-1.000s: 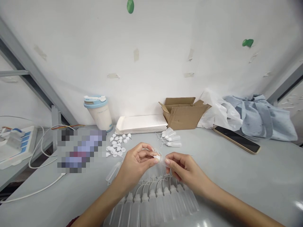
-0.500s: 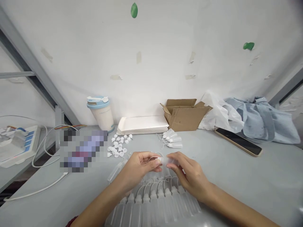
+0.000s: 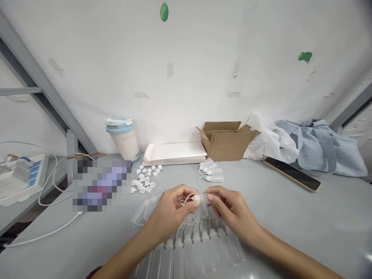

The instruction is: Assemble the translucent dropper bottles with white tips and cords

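Observation:
My left hand and my right hand meet above the grey table, both pinched on one small clear dropper bottle with a white tip. The left fingers grip the white tip end, the right fingers the clear body. Below my hands lies a row of several clear dropper bottles with their caps hanging on thin tethers. Two more clear bottles lie to the left of my left hand.
A scatter of small white caps and several finished bottles lie further back. Behind them stand a blue-lidded cup, a stack of white sheets, an open cardboard box, a phone, a plastic bag and blue cloth. Cables run at left.
Both hands dropped slightly toward the table and closed together; the right hand's fingers, apart from the bottle a second ago, now grip its body while the left holds the tip.

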Available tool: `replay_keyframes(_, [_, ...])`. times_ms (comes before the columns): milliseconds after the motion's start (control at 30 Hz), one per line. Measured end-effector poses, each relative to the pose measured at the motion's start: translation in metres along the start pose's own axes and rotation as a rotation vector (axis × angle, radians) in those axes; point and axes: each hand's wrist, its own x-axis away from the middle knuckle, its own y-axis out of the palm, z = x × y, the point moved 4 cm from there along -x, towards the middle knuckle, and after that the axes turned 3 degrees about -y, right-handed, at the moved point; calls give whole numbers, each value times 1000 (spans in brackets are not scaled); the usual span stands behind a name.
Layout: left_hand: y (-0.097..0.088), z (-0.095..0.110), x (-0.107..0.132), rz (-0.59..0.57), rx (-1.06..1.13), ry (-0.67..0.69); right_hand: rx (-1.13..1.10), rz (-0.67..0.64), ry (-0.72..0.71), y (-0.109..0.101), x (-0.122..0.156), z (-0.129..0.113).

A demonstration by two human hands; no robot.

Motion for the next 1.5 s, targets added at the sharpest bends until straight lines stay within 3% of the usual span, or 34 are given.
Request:
replay_keyframes(100, [1, 1, 1, 3, 22, -24, 9, 25, -27, -1, 1, -2])
replay_keyframes(333, [3, 0, 0, -93, 84, -70, 254, 164, -384, -3, 9, -17])
replay_keyframes(500, [5, 0, 0, -93, 69, -78, 294, 187, -513, -2, 10, -20])
replay_keyframes(767, [1, 1, 1, 56, 33, 59, 26, 81, -134, 1, 4, -6])
replay_keyframes(967, [1, 0, 1, 58, 29, 13, 35, 102, -180, -2, 5, -9])
replay_keyframes(1167, [5, 3, 4, -39, -18, -17, 30, 105, -186, -2, 6, -11])
replay_keyframes(1233, [5, 4, 6, 0, -117, 65, -29, 67, -118, 0, 6, -8])
replay_keyframes(1333, [4, 9, 10, 135, -310, 319, -165, 7, 30, 3, 5, -3])
replay_keyframes(1400, [5, 10, 13, 167, -370, 441, -243, -12, 113, 4, 5, 0])
replay_keyframes(1500, [5, 9, 11, 131, -349, 403, -298, -25, 168, 5, 3, 1])
